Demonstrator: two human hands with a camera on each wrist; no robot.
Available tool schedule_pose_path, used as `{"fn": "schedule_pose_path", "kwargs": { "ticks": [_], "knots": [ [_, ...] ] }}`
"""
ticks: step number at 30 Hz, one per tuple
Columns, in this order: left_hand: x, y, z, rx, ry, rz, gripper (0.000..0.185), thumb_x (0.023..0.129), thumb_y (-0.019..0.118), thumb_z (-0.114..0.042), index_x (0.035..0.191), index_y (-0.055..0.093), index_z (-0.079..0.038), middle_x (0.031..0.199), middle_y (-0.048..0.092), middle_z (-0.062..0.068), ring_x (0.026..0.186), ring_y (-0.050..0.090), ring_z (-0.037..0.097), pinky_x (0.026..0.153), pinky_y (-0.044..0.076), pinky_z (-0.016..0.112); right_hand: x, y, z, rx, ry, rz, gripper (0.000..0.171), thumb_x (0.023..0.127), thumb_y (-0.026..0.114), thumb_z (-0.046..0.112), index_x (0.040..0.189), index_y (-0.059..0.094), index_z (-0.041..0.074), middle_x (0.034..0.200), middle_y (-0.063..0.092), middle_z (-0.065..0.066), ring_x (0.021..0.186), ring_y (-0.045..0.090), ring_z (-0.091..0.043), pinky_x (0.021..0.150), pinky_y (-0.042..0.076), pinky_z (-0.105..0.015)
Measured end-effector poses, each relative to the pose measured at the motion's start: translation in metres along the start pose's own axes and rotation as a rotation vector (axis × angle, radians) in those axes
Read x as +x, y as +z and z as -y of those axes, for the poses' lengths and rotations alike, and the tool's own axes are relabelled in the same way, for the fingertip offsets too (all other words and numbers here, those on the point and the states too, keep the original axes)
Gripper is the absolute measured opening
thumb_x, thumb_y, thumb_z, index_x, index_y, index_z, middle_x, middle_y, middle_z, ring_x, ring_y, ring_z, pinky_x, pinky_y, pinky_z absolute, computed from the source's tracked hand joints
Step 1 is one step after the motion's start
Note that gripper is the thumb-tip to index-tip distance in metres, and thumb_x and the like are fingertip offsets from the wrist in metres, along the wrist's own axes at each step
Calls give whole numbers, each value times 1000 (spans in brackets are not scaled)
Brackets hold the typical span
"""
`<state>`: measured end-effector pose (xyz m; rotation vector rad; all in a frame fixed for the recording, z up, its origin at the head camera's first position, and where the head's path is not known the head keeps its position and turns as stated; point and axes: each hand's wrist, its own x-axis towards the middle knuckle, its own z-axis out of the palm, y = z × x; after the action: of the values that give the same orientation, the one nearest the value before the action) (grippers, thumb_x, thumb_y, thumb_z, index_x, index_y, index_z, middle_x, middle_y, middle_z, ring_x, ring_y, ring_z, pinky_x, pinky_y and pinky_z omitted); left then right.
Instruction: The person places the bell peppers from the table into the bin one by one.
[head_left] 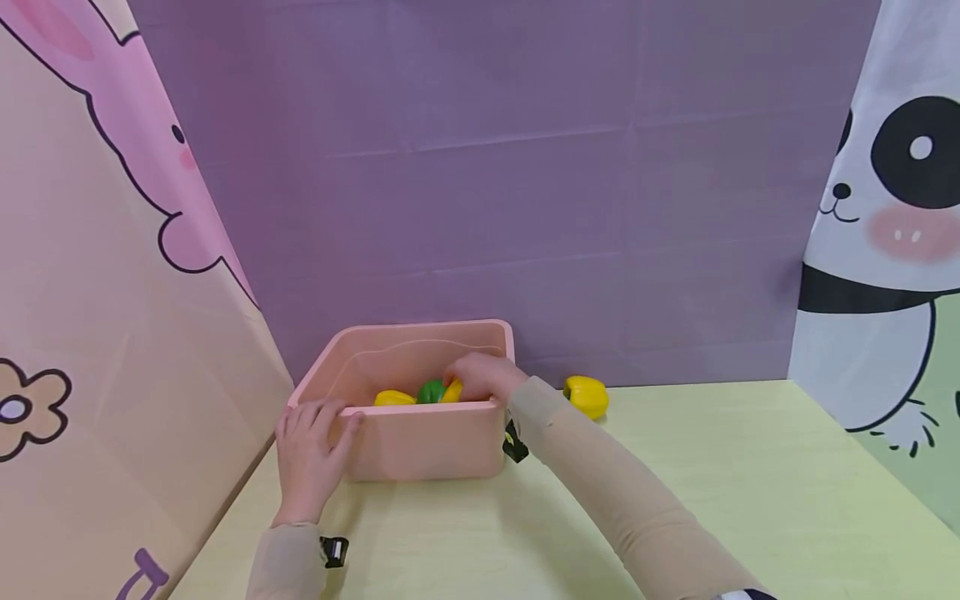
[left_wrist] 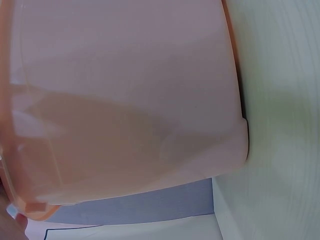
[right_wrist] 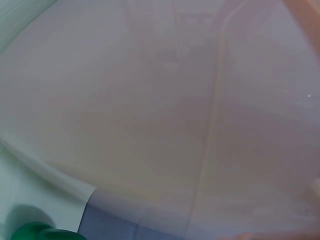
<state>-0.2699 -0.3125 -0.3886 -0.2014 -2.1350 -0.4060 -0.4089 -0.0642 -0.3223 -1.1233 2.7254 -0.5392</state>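
Observation:
A pink plastic bin [head_left: 427, 442] stands on the table, with yellow and green bell peppers showing inside. My left hand [head_left: 311, 450] grips its front left corner, fingers over the rim and thumb along the front wall. Reaching over the right side, my right hand [head_left: 480, 377] is down inside and holds a yellow bell pepper [head_left: 453, 391] with its fingers. Beside that lie a green bell pepper [head_left: 431, 392] and another yellow pepper [head_left: 394, 398]. The front wall hides their lower parts. Both wrist views are mostly filled by the bin's outer wall [left_wrist: 125, 100].
Right of the bin, a yellow bell pepper [head_left: 587, 397] lies on the table [head_left: 712, 467]. In the right wrist view a green pepper [right_wrist: 45, 233] sits on the table outside the bin. A purple cloth [head_left: 570, 183] hangs behind; printed cloths flank both sides.

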Motion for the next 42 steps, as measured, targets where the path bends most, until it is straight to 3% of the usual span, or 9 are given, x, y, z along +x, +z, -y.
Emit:
{"fn": "schedule_pose_path", "kwargs": {
  "ticks": [6, 13, 20, 27, 36, 42],
  "knots": [
    [-1, 0, 0, -4, -13, 10, 32, 91, 65, -34, 106, 66, -6, 107, 62, 17, 107, 49, 37, 106, 19, 61, -3, -1, 3, 27, 1, 20, 37, 77, 77, 14, 114, 70, 16, 100, 64, 8, 89, 57, -14, 77, 50, -24],
    [1, 0, 0, -7, -3, -1, 32, 90, 67, -31, 105, 66, -4, 105, 61, 17, 106, 50, 38, 106, 19, 60, -4, -3, 3, 52, 14, 60, 46, 79, 74, 14, 124, 66, 15, 108, 64, 7, 95, 55, -14, 86, 49, -29],
    [2, -1, -1, -14, -21, 8, 33, 91, 65, -34, 106, 66, -5, 106, 61, 16, 108, 49, 37, 107, 18, 61, -5, -5, 4, 80, 52, 73, 38, 82, 73, 10, 119, 69, 19, 103, 64, 9, 92, 57, -13, 84, 51, -26],
    [3, -1, -1, -15, -16, -2, 31, 91, 65, -34, 106, 66, -6, 105, 61, 15, 107, 49, 37, 107, 19, 60, -1, -5, 5, -43, 17, 35, 34, 81, 73, 8, 114, 71, 17, 106, 66, 6, 91, 57, -12, 85, 51, -25],
    [2, 0, -2, -17, -24, 5, 32, 91, 64, -35, 106, 66, -6, 106, 61, 15, 108, 49, 37, 107, 19, 60, -1, -6, 5, -38, 19, 25, 12, 76, 73, 4, 79, 67, 13, 74, 60, 2, 71, 55, -15, 54, 47, -23],
    [1, 1, -1, -10, -10, -4, 31, 90, 66, -32, 105, 66, -5, 105, 62, 16, 106, 50, 38, 106, 19, 61, -1, -2, 4, 12, 39, 42, 13, 75, 73, 3, 77, 70, 15, 76, 63, 2, 72, 57, -16, 53, 49, -24]
  ]
}}
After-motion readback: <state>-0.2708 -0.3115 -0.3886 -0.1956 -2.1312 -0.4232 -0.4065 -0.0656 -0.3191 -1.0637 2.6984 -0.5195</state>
